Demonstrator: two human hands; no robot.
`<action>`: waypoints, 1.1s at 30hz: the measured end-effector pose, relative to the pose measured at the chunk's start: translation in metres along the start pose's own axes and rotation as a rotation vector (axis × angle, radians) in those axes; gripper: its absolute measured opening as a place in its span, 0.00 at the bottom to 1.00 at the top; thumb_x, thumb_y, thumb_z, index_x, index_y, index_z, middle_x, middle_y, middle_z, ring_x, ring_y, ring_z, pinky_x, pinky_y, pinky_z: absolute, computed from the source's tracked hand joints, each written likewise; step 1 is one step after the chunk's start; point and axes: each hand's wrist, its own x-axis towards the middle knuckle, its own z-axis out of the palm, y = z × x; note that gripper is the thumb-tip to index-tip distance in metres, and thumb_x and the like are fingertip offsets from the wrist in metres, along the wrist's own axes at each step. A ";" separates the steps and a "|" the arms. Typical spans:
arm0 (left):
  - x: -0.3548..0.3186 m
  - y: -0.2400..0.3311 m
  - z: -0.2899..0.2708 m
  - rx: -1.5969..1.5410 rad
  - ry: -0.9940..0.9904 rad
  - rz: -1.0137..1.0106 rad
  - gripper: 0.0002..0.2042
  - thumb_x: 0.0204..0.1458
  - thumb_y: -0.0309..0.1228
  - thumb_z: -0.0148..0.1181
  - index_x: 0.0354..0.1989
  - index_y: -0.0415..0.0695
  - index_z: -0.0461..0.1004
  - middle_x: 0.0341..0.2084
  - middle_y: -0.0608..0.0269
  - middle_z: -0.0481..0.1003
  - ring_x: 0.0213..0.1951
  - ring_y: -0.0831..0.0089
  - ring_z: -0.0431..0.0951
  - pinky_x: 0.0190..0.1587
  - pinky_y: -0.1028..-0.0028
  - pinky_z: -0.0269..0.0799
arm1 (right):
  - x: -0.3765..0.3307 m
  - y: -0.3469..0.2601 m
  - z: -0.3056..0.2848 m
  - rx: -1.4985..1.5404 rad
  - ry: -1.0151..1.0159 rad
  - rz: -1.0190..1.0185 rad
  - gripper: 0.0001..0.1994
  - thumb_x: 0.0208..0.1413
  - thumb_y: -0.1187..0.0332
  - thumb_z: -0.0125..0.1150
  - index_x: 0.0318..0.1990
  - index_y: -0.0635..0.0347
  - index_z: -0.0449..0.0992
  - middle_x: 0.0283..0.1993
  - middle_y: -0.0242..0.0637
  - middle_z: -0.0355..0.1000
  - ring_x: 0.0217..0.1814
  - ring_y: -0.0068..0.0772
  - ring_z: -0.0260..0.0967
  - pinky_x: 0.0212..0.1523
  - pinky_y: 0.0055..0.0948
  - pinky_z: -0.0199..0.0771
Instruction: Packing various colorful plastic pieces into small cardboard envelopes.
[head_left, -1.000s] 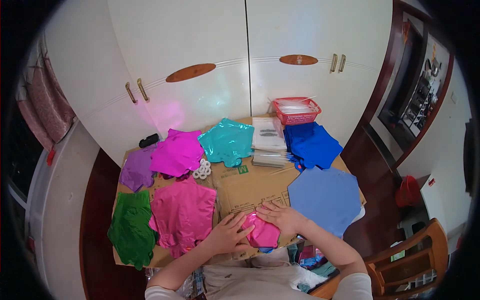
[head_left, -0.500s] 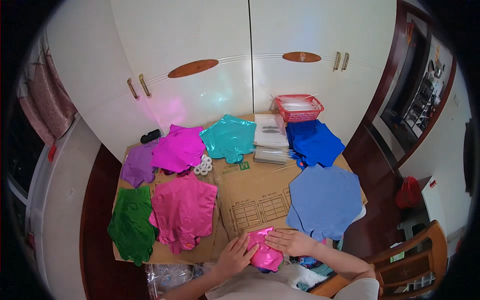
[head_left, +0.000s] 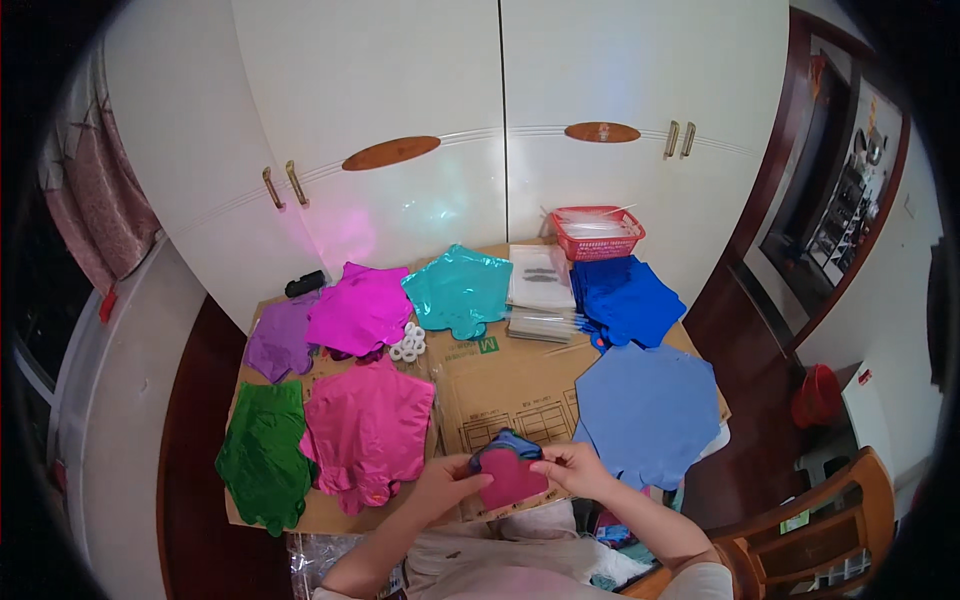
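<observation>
Gripping pink foil (head_left: 513,480), hands (head_left: 575,470) sit before a basket (head_left: 600,246) of white sticks (head_left: 592,218).

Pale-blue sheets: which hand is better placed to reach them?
Likely the right hand: it is nearer the pale-blue sheets, while the left hand is beyond the small pink piece. Both hands hold that piece, though.

Light falls fairly evenly across the room, with pink and teal glows on the far white cabinet doors (head_left: 390,215). Glare streaks the teal foil sheet (head_left: 458,288); the held pink piece (head_left: 513,482) looks dull. Straight edges bow toward a black rim, and details far right look soft.
</observation>
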 end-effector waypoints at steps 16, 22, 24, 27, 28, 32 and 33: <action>0.079 -0.022 -0.027 0.339 0.093 0.101 0.10 0.47 0.30 0.63 0.33 0.36 0.78 0.26 0.64 0.78 0.28 0.81 0.75 0.31 0.78 0.70 | 0.097 0.059 -0.030 0.029 -0.056 0.070 0.03 0.53 0.73 0.62 0.30 0.62 0.75 0.21 0.24 0.67 0.22 0.14 0.64 0.22 0.16 0.65; 0.074 -0.015 -0.027 0.682 0.128 0.292 0.09 0.43 0.30 0.64 0.32 0.39 0.78 0.24 0.58 0.76 0.27 0.69 0.77 0.30 0.73 0.71 | 0.098 0.047 -0.029 -0.396 0.014 -0.064 0.04 0.49 0.72 0.63 0.27 0.60 0.75 0.20 0.32 0.69 0.23 0.25 0.68 0.25 0.25 0.68; 0.070 -0.014 -0.025 0.780 0.140 0.412 0.07 0.44 0.29 0.62 0.31 0.40 0.78 0.23 0.57 0.75 0.26 0.65 0.77 0.30 0.70 0.71 | 0.095 0.044 -0.028 -0.523 0.068 -0.228 0.03 0.47 0.73 0.63 0.27 0.60 0.75 0.23 0.36 0.70 0.26 0.33 0.70 0.27 0.29 0.70; 0.064 -0.019 -0.020 0.977 0.146 0.617 0.06 0.46 0.28 0.58 0.30 0.42 0.78 0.23 0.59 0.73 0.28 0.65 0.76 0.30 0.69 0.72 | 0.091 0.046 -0.029 -0.643 0.113 -0.447 0.03 0.44 0.75 0.60 0.28 0.59 0.75 0.29 0.40 0.71 0.32 0.42 0.71 0.31 0.35 0.71; 0.063 -0.020 -0.018 1.057 0.130 0.690 0.06 0.46 0.28 0.57 0.29 0.41 0.77 0.24 0.59 0.72 0.29 0.66 0.75 0.31 0.69 0.72 | 0.090 0.045 -0.029 -0.693 0.099 -0.468 0.04 0.43 0.75 0.59 0.29 0.59 0.75 0.32 0.40 0.72 0.35 0.43 0.71 0.33 0.36 0.71; 0.055 -0.009 -0.016 1.355 0.023 0.886 0.05 0.44 0.27 0.54 0.27 0.41 0.75 0.26 0.64 0.69 0.33 0.70 0.73 0.31 0.75 0.72 | 0.079 0.031 -0.022 -0.923 0.119 -0.592 0.10 0.43 0.75 0.56 0.36 0.58 0.74 0.39 0.40 0.71 0.39 0.43 0.70 0.39 0.39 0.72; 0.056 -0.009 -0.016 1.400 -0.001 0.911 0.05 0.43 0.28 0.54 0.26 0.42 0.74 0.26 0.64 0.69 0.33 0.70 0.72 0.31 0.76 0.72 | 0.077 0.026 -0.021 -0.961 0.140 -0.603 0.11 0.45 0.74 0.54 0.39 0.59 0.74 0.42 0.40 0.71 0.43 0.43 0.69 0.43 0.38 0.70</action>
